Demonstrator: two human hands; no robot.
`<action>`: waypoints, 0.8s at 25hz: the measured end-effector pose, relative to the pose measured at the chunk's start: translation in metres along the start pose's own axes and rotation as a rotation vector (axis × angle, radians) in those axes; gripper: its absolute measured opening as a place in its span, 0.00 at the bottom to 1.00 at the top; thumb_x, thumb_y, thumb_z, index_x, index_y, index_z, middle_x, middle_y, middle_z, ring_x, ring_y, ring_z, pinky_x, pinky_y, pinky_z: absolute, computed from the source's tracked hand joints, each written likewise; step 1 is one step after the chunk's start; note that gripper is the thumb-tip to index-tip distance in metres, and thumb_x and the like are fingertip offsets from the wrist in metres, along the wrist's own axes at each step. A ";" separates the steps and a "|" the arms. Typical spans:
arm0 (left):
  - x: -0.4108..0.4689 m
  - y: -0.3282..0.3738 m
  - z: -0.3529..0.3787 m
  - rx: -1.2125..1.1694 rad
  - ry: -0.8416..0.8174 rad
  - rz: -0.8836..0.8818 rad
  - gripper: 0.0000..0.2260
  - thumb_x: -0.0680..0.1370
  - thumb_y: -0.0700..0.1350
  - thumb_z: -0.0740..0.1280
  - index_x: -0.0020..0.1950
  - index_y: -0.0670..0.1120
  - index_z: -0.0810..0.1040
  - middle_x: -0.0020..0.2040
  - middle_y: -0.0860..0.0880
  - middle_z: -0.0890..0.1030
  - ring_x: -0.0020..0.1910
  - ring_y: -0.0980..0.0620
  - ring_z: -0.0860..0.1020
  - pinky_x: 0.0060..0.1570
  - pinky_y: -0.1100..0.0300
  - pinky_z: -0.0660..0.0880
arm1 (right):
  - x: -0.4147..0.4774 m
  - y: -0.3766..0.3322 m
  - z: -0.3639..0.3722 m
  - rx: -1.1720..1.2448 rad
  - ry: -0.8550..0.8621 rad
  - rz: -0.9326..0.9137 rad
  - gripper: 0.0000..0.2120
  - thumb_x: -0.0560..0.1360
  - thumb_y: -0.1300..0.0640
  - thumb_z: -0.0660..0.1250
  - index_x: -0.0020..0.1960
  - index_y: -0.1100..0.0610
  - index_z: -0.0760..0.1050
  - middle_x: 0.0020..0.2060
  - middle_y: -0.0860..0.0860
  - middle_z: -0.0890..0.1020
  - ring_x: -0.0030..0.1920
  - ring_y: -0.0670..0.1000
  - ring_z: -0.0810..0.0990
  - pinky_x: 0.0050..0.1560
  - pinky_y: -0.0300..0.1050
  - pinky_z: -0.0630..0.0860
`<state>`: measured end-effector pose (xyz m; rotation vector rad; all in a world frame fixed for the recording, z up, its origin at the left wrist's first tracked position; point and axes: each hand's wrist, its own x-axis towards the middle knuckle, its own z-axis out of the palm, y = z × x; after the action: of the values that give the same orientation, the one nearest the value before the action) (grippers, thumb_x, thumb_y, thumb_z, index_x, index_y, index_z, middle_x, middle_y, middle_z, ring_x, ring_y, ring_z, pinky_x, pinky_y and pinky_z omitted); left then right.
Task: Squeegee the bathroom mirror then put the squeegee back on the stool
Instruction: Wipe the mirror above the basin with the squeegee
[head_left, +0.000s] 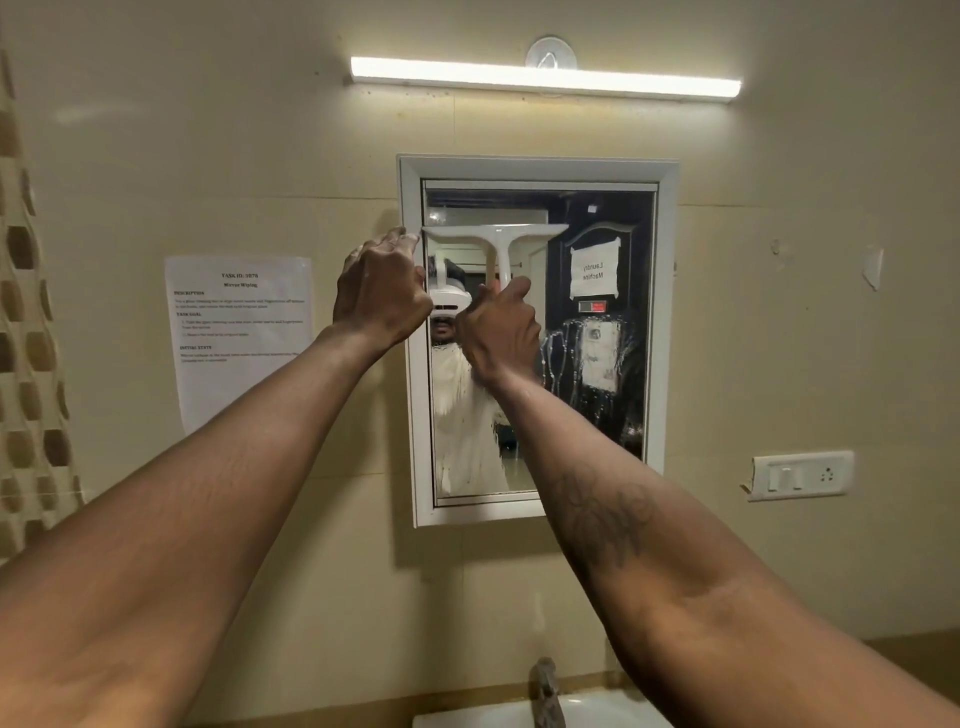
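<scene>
The right hand (500, 327) is clamped around the lower part of the squeegee (496, 240) handle, thumb pointing up along the stem. The left hand (382, 291) is curled at the blade's left end, fingertips touching the mirror frame (415, 332); whether it grips the blade cannot be told. The two hands sit close together, not touching.

The squeegee is white and T-shaped. Its blade lies horizontal against the upper part of the mirror (597, 291), spanning from the left edge to past the middle.

The glass on the lower right carries water streaks and droplets; the lower left shows smeared film. The mirror is mounted in a white frame on a beige tiled wall (779, 260).

A lit tube light (545, 78) runs above the mirror. A printed sheet (239, 332) is fixed to the wall left of the frame, and a switch plate (802, 474) sits to the right. Below, a tap (548, 691) stands over a white basin (597, 714), the basin's contents out of view.
</scene>
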<state>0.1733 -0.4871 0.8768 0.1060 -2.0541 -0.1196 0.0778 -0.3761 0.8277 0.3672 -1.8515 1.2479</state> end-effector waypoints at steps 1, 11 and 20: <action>-0.001 0.000 0.000 -0.006 0.000 0.000 0.25 0.79 0.41 0.64 0.76 0.40 0.71 0.77 0.39 0.71 0.77 0.41 0.69 0.77 0.47 0.64 | -0.006 0.005 0.000 -0.005 -0.010 0.000 0.10 0.86 0.47 0.53 0.53 0.54 0.62 0.35 0.49 0.74 0.34 0.56 0.78 0.32 0.48 0.69; -0.020 0.000 0.000 -0.011 -0.031 -0.010 0.24 0.80 0.41 0.62 0.76 0.39 0.70 0.76 0.40 0.71 0.76 0.40 0.69 0.77 0.47 0.64 | -0.093 0.064 -0.008 -0.050 -0.112 0.052 0.11 0.86 0.45 0.51 0.58 0.53 0.60 0.44 0.56 0.79 0.42 0.61 0.81 0.39 0.54 0.76; -0.023 0.006 -0.014 -0.014 -0.025 -0.005 0.25 0.79 0.40 0.62 0.77 0.40 0.70 0.77 0.40 0.70 0.77 0.40 0.69 0.77 0.46 0.64 | -0.100 0.050 -0.033 0.027 -0.039 0.038 0.17 0.85 0.39 0.50 0.56 0.53 0.65 0.35 0.47 0.75 0.33 0.52 0.76 0.28 0.46 0.69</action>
<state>0.1962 -0.4786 0.8635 0.1018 -2.0782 -0.1388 0.1215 -0.3454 0.7238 0.3751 -1.8839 1.3004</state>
